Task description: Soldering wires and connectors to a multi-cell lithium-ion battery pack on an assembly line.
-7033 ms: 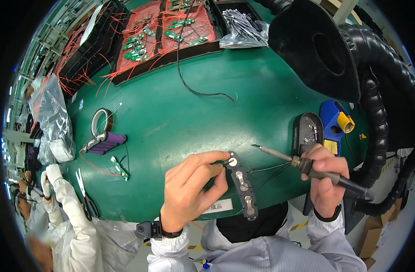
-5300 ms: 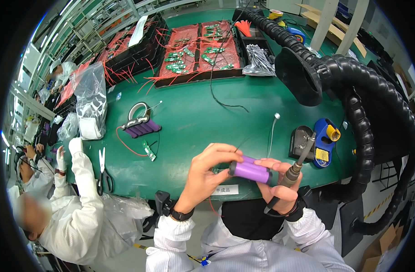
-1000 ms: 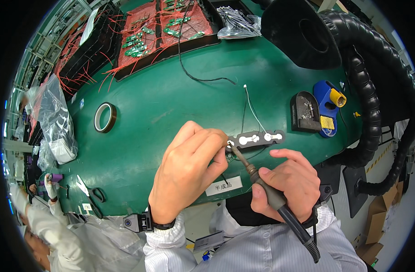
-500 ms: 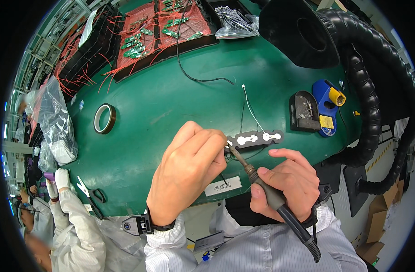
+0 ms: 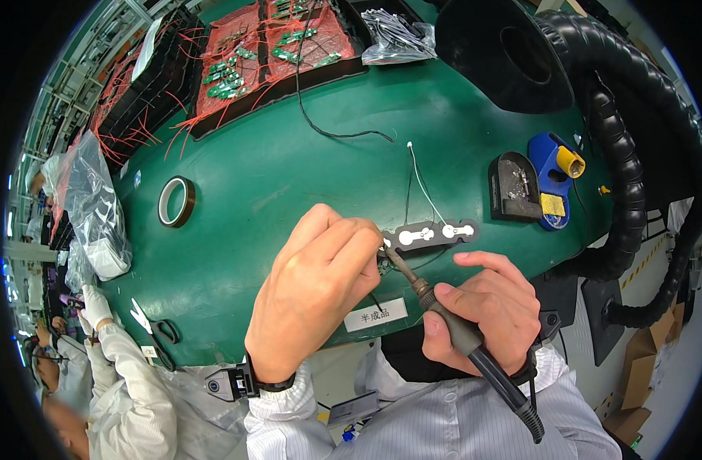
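A grey-handled soldering iron [image 5: 450,322] is gripped in the right hand [image 5: 485,310], its tip at the left end of the dark strip with white pads [image 5: 431,234], pinched there by the left hand [image 5: 316,287]; soldering appears underway, with the pads further right seemingly left.

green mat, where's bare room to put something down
Widest bare patch of the green mat: between the tape roll, the black trays and the white wire. Crowded around both hands and the black strip, and by the iron stand.

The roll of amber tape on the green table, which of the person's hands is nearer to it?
Left. The left hand lies to the right of and below the tape roll, apart from it. The right hand, gripping the soldering iron, sits farther right.
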`<state>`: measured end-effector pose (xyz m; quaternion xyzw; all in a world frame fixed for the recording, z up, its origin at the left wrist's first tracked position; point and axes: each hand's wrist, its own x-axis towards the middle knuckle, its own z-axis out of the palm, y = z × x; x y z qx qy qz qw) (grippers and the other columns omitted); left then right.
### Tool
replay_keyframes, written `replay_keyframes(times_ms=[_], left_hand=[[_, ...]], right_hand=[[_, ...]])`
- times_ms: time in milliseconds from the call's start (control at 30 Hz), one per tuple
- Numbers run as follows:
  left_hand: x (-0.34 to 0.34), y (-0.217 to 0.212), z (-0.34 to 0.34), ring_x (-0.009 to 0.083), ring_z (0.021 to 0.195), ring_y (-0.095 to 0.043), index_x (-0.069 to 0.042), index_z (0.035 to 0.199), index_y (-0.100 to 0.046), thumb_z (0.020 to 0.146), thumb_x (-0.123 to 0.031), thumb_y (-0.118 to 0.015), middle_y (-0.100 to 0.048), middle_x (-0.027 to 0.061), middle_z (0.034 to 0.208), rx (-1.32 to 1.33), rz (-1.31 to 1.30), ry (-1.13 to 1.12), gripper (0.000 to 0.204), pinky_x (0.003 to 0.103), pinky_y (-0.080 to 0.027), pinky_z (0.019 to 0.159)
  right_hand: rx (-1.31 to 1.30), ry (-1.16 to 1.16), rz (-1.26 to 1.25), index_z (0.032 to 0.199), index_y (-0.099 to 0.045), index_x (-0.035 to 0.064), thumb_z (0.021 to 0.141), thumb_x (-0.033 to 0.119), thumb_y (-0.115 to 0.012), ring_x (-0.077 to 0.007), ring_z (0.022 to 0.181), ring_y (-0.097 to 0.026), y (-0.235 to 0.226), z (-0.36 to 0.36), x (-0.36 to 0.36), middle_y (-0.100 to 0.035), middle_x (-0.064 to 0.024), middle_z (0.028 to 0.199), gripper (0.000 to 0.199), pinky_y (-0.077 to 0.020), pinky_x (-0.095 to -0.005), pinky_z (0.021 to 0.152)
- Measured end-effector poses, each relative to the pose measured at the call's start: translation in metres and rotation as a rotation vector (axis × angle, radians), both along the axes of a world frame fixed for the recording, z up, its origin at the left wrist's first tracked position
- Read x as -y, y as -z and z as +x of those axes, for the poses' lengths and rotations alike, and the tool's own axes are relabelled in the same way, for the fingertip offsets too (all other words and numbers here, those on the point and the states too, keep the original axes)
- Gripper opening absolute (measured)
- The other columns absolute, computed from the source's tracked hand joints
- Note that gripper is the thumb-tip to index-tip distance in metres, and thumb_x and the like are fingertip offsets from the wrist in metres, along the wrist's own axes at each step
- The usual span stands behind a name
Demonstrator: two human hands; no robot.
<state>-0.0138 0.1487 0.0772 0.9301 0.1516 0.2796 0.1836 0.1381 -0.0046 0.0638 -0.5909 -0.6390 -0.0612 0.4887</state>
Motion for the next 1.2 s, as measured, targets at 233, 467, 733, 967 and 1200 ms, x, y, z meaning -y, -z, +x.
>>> replay_keyframes(times_ms=[233,467,733,967,1200], left_hand=[[0.0000,0.0003,0.0001,0.0249,0.080,-0.061,-0.003,0.093,-0.066,0.067,0.011,-0.077,-0.072,0.0034,0.094,-0.002,0.004,0.001,0.032,0.036,-0.053,0.069],[-0.0015,-0.0004,0.0005,0.0254,0.080,-0.061,-0.003,0.094,-0.067,0.067,0.011,-0.077,-0.072,0.0035,0.094,-0.022,0.008,0.005,0.032,0.036,-0.053,0.069],[-0.0010,-0.0023,0.0006,0.0252,0.080,-0.062,-0.003,0.094,-0.067,0.067,0.011,-0.076,-0.072,0.0036,0.094,-0.031,0.005,0.004,0.032,0.036,-0.053,0.067],[-0.0004,-0.0046,0.0013,0.0252,0.079,-0.062,-0.003,0.094,-0.067,0.067,0.011,-0.076,-0.072,0.0037,0.093,-0.038,0.003,-0.001,0.032,0.036,-0.053,0.067],[-0.0004,-0.0037,0.0017,0.0251,0.080,-0.062,-0.004,0.095,-0.068,0.067,0.011,-0.076,-0.072,0.0036,0.093,-0.039,0.001,-0.003,0.032,0.036,-0.053,0.067]], right_hand=[[-0.006,-0.010,-0.008,0.092,-0.072,0.0005,0.074,0.008,-0.082,-0.0195,0.054,-0.063,-0.0003,0.0012,0.0012,-0.065,-0.0032,0.064,0.022,-0.0626,-0.0414,0.086],[-0.011,-0.018,-0.009,0.093,-0.072,-0.0002,0.074,0.008,-0.082,-0.0195,0.054,-0.063,0.0010,0.0030,0.0004,-0.065,-0.0034,0.065,0.023,-0.0628,-0.0411,0.085],[-0.015,-0.019,0.009,0.094,-0.072,-0.0006,0.076,0.009,-0.082,-0.0198,0.054,-0.063,0.0013,0.0018,0.0012,-0.066,-0.0037,0.065,0.023,-0.0630,-0.0410,0.083],[-0.002,-0.038,-0.018,0.091,-0.068,-0.0018,0.080,0.011,-0.080,-0.0203,0.055,-0.066,0.0003,0.0026,0.0018,-0.068,-0.0062,0.064,0.021,-0.0628,-0.0486,0.084],[-0.003,-0.032,0.005,0.095,-0.071,-0.0011,0.077,0.008,-0.081,-0.0196,0.055,-0.064,0.0010,0.0025,0.0008,-0.066,-0.0036,0.066,0.023,-0.0626,-0.0406,0.084]])
